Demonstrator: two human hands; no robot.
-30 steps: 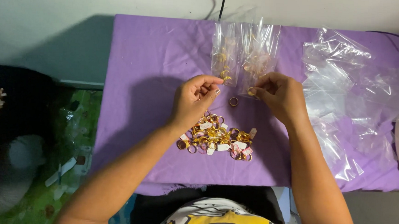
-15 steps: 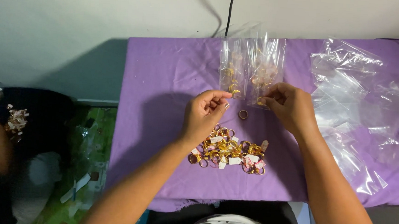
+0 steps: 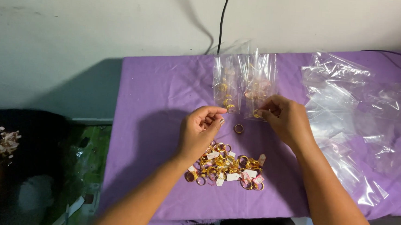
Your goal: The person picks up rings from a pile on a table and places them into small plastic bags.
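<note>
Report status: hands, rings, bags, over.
Left hand pinched, contents unclear. Right hand at small clear bag mouth. Loose gold ring between hands; ring pile near. Nothing blocking.

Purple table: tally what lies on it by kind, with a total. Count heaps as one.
Small clear bags with gold rings inside: 2
Heap of tagged gold rings: 1
Loose gold ring: 1
Heap of empty clear bags: 1
Total: 5
The rings in the heap overlap too much to count singly.
</note>
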